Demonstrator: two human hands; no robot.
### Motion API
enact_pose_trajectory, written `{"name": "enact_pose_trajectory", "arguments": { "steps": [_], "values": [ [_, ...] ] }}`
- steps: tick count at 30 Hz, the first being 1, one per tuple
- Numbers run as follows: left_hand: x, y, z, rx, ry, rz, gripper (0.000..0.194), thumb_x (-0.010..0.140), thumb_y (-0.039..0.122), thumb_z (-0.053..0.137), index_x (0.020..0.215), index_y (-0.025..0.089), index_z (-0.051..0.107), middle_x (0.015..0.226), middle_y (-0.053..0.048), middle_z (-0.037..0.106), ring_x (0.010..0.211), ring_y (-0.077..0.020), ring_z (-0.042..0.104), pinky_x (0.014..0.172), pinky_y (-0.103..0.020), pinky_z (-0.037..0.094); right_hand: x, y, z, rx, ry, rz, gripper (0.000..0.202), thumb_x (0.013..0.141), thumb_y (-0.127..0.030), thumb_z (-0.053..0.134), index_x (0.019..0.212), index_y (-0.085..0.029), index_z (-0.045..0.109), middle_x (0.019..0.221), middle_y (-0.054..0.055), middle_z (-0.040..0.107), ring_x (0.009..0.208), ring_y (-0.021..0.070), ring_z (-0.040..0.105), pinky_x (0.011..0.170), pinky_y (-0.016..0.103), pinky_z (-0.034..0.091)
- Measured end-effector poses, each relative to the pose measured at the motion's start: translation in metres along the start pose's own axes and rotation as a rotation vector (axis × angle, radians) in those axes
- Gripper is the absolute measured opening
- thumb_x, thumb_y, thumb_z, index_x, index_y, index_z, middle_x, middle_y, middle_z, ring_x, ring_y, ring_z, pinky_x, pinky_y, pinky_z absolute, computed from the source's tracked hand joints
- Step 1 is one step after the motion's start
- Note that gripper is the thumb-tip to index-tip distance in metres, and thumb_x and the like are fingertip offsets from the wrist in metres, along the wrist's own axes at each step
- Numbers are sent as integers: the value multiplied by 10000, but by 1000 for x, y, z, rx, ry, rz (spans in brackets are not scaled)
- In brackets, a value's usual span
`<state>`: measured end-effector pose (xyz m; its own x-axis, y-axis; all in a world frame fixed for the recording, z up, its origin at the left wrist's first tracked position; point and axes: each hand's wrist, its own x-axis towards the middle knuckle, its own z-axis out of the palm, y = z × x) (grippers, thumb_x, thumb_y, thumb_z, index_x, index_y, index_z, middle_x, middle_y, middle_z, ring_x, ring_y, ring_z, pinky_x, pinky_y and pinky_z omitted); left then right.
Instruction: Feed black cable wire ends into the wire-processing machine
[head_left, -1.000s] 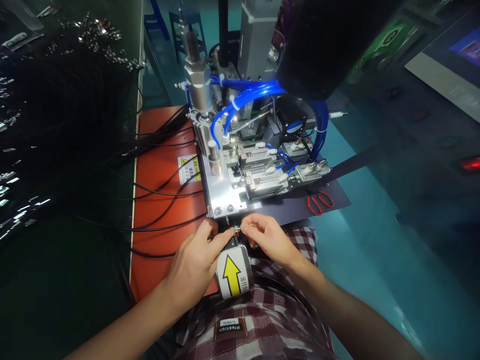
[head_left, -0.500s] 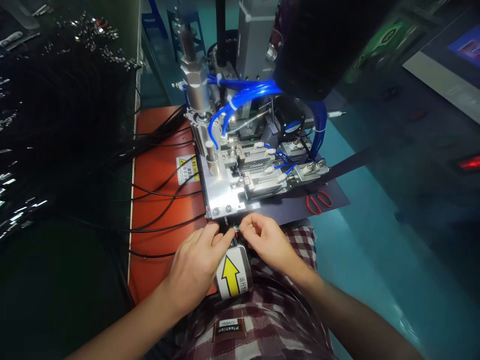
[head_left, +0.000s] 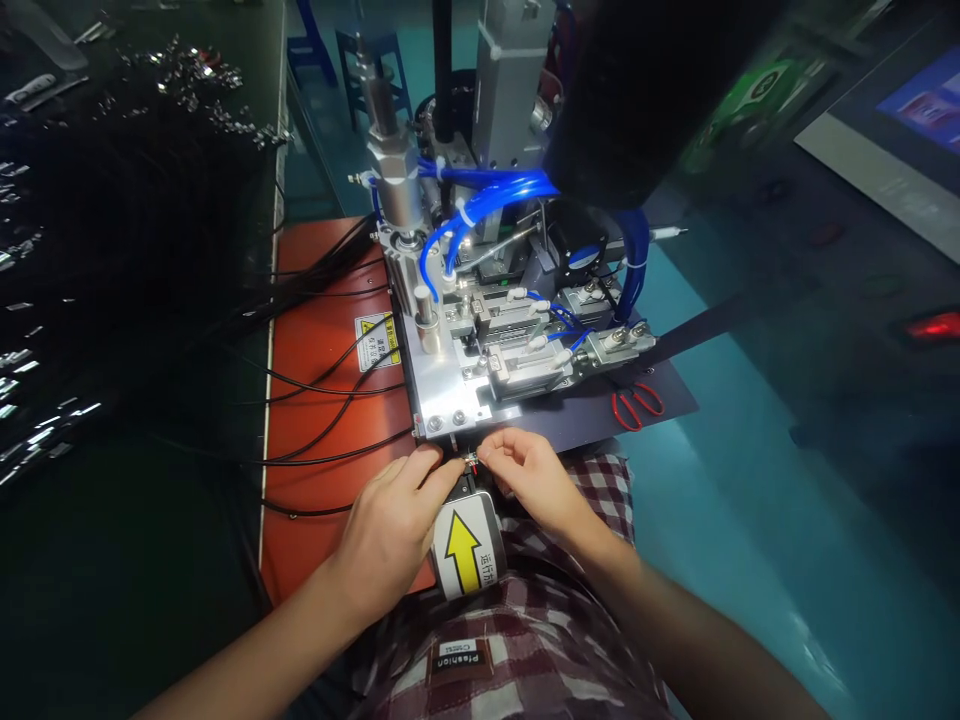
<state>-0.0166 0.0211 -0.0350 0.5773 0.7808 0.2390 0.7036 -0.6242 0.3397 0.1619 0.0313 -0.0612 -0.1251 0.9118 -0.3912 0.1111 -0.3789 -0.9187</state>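
Note:
At the front of a metal machine (head_left: 450, 395), my two hands meet with their fingertips close together. Between them shows a small cable end with thin coloured wires (head_left: 472, 463), red and green among them. My left hand (head_left: 397, 515) comes from the left, its thumb and forefinger closed on the cable end; the cable inside its grip is hidden. From the right, my right hand (head_left: 532, 475) pinches the tips of the wires, its other fingers curled. Just below the fingertips is a white cover with a yellow arrow (head_left: 463, 550).
Black cables (head_left: 322, 385) run across an orange board (head_left: 300, 545) from a dark bundle on the left bench. Blue air hoses (head_left: 510, 185) arch over the machine's cylinders. Red-handled scissors (head_left: 637, 406) lie on the grey plate at right. My checked apron (head_left: 525, 640) is below.
Both hands stay almost in place with the wires between their fingertips. My left thumb has shifted slightly, and the view has moved a little.

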Motion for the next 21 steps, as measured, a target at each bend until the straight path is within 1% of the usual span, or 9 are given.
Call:
{"name": "enact_pose_trajectory", "arguments": {
  "steps": [1,3,6,9,12,14,18,21],
  "values": [
    [0,0,0,0,1,4,320,845,73,395,1079,117,608,923,-123,598,742,-219,586,632,-343,530,1,1,-1,23,-14,33,209,790,-342,562,696,-156,541,502,-64,404,438,88,367,426,217,294],
    [0,-1,0,7,0,7,322,841,70,398,1080,117,609,926,-125,601,750,-222,590,631,-342,532,1,4,-4,10,10,48,223,786,-362,563,714,-150,556,511,-59,423,437,91,375,427,219,300],
    [0,-1,1,15,-1,7,326,832,59,403,1072,115,617,908,-122,602,753,-225,594,625,-337,531,-1,5,-2,-113,96,-50,251,818,-384,537,747,-152,599,573,-27,503,480,101,410,457,227,328],
    [1,0,1,24,11,-1,327,825,56,407,1061,111,626,884,-117,601,736,-221,595,616,-329,526,-3,5,5,-218,137,-139,253,827,-377,541,711,-165,615,571,-24,511,511,107,417,489,228,342],
    [1,0,1,24,12,-2,333,823,54,397,1048,115,634,854,-107,597,715,-213,592,604,-317,518,-3,4,13,-185,183,-145,195,801,-347,582,714,-174,603,546,-41,468,491,98,379,470,220,320],
    [1,-1,0,21,9,-2,330,826,57,391,1037,121,636,845,-101,596,715,-210,592,604,-313,516,-3,4,16,-139,196,-159,171,802,-320,581,710,-176,582,557,-43,467,484,93,365,461,218,309],
    [0,-1,0,7,8,-8,321,841,65,390,1048,135,625,879,-98,609,743,-207,596,634,-315,522,-6,4,15,-178,208,-192,170,832,-305,541,720,-179,565,578,-32,496,497,99,388,481,225,323],
    [0,-1,0,-15,1,-16,295,852,76,397,1039,127,620,892,-101,618,751,-209,600,649,-324,530,-7,4,12,-175,224,-165,184,834,-315,532,717,-177,563,588,-24,509,521,109,413,502,233,341]
  ]
}}
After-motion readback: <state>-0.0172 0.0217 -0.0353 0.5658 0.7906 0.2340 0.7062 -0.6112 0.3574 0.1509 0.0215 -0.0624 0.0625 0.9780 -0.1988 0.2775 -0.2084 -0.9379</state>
